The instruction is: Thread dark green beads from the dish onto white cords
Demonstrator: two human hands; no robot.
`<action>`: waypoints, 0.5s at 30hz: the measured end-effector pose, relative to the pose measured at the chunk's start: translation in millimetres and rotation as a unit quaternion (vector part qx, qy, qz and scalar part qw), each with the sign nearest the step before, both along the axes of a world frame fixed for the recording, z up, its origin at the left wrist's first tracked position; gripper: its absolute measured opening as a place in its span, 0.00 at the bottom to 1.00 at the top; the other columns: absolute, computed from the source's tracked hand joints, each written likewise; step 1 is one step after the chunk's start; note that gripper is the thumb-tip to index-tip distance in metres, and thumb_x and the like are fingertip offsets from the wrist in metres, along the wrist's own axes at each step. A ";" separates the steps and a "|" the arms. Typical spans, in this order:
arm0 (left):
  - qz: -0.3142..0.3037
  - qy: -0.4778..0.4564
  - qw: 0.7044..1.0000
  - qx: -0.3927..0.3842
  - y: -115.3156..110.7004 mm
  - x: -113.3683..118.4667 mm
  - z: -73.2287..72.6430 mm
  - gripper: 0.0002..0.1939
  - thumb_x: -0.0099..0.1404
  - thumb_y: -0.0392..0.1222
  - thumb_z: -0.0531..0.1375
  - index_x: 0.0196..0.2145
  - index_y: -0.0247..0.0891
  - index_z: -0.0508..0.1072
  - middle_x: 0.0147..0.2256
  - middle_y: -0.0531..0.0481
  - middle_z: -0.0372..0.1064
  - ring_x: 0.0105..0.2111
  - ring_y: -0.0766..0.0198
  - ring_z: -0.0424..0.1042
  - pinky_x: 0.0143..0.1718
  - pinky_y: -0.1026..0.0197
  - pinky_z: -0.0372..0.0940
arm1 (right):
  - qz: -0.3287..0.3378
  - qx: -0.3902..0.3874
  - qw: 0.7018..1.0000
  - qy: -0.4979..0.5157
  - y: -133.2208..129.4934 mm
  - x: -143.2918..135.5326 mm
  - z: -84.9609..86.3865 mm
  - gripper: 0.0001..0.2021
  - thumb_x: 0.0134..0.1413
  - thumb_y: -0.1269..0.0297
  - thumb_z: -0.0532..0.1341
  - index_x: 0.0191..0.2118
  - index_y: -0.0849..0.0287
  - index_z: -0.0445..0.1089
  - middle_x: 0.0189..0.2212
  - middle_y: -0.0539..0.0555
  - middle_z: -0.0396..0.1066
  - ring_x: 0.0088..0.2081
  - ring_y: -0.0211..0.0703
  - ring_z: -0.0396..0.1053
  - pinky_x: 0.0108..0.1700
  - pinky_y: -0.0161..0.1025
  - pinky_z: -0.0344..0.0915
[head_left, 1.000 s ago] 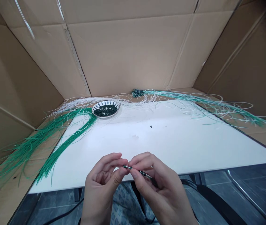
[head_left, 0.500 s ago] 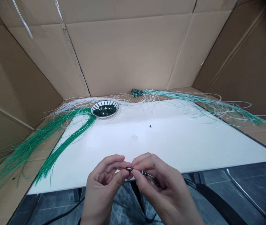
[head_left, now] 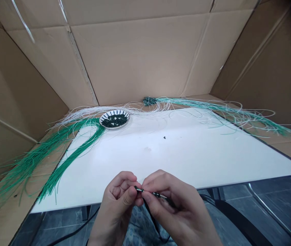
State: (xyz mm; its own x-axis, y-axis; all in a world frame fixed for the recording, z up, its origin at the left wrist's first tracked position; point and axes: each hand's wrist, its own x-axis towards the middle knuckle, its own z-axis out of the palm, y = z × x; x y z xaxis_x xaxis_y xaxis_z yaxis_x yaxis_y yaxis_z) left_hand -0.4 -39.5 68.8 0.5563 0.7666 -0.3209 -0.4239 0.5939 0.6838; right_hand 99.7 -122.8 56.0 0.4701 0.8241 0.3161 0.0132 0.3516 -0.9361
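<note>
Close to the front edge of the board, my left hand [head_left: 121, 196] pinches one end of a thin strand with dark green and white beads [head_left: 157, 194] between thumb and fingers. My right hand [head_left: 173, 201] is closed on the same strand a little to the right. The two sets of fingertips nearly meet, and a short piece of strand shows between them. The rest of the strand runs back under my right fingers, where it is partly hidden.
On the white board [head_left: 199, 153] lies a tiny dark bit [head_left: 164, 137]. A striped dish [head_left: 101, 118] holds dark beads and a few white ones. Green strands [head_left: 66, 167] and white strands [head_left: 84, 111] spread left; a bundle [head_left: 150, 101] extends right along the cardboard wall [head_left: 140, 58].
My left hand has shifted slightly right and down, and its fingers have curled in more. The strand's left end has moved slightly left and down with my fingertips. My right hand has hardly moved.
</note>
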 end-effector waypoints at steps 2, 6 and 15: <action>-0.005 -0.008 1.000 -0.004 0.1 0.3 -0.1 0.21 0.34 0.40 0.84 0.25 0.35 0.82 0.20 0.58 0.77 0.17 0.77 0.74 0.22 0.80 0.67 | 0.003 -0.004 1.000 -0.030 -0.6 2.1 0.3 0.10 0.63 0.76 0.63 0.37 0.51 0.75 0.36 0.48 0.78 0.36 0.36 0.76 0.35 0.29 0.69; -0.001 -0.004 1.000 0.002 1.1 1.6 -0.9 0.21 0.32 0.40 0.84 0.24 0.35 0.82 0.20 0.57 0.78 0.18 0.77 0.74 0.22 0.80 0.67 | -0.005 0.001 0.996 -0.093 -1.9 6.5 -0.9 0.10 0.64 0.76 0.63 0.38 0.50 0.72 0.36 0.47 0.77 0.36 0.37 0.75 0.35 0.30 0.70; 0.010 0.013 1.000 0.016 1.9 1.2 -0.7 0.20 0.34 0.41 0.84 0.24 0.36 0.82 0.20 0.56 0.78 0.17 0.76 0.74 0.22 0.79 0.68 | 0.015 0.000 0.995 -0.101 -1.3 9.2 -3.1 0.10 0.65 0.76 0.62 0.39 0.50 0.71 0.38 0.49 0.76 0.37 0.39 0.75 0.35 0.31 0.70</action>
State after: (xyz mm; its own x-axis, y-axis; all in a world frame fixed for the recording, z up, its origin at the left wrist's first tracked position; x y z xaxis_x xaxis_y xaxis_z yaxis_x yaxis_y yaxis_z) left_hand 0.8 -37.6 68.1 0.5326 0.7872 -0.3109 -0.4173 0.5638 0.7127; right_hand 108.8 -124.0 53.0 0.3717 0.8370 0.4016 0.1901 0.3548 -0.9154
